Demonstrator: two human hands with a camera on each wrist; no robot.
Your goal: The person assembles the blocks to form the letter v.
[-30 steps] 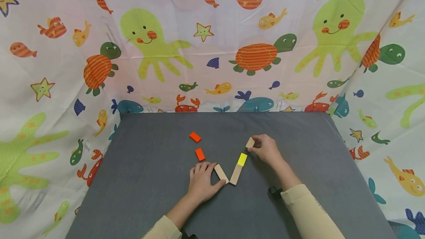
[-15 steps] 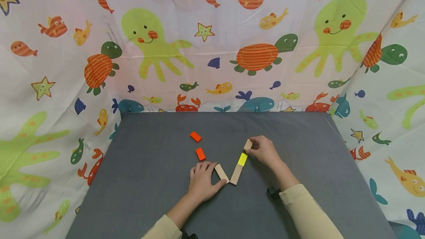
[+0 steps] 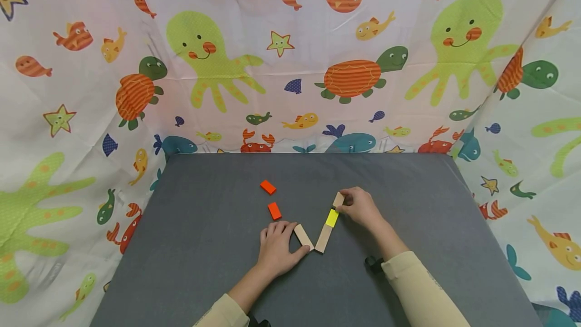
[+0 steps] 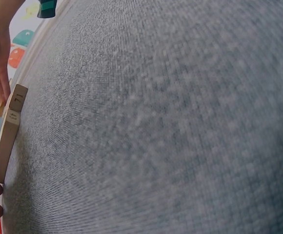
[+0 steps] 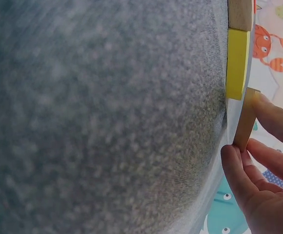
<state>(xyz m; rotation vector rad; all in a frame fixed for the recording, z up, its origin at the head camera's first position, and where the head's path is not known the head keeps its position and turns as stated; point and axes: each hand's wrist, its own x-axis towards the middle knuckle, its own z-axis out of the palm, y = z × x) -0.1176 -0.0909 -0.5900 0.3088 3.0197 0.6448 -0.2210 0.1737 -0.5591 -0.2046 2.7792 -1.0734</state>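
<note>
In the head view my left hand [image 3: 275,249] holds a plain wooden block [image 3: 303,236] lengthwise, thumb at its near end and fingertips at its far end. This block meets a second wooden block [image 3: 323,238] in a V shape. A yellow block [image 3: 332,217] continues the right arm of the V. My right hand [image 3: 360,207] pinches another wooden block [image 3: 338,199] just beyond the yellow one. The right wrist view shows this held block [image 5: 246,119] raised off the cloth, with a small gap to the yellow block [image 5: 237,63].
Two orange blocks [image 3: 268,186] [image 3: 274,211] lie apart beyond my left hand. Grey cloth covers the table [image 3: 204,196]. A white curtain [image 3: 254,14] printed with sea animals hangs behind its far edge and at both sides.
My right hand has brought its wooden block left and slightly nearer, into line with the yellow block, and the gap has narrowed. My left hand stays in place.
</note>
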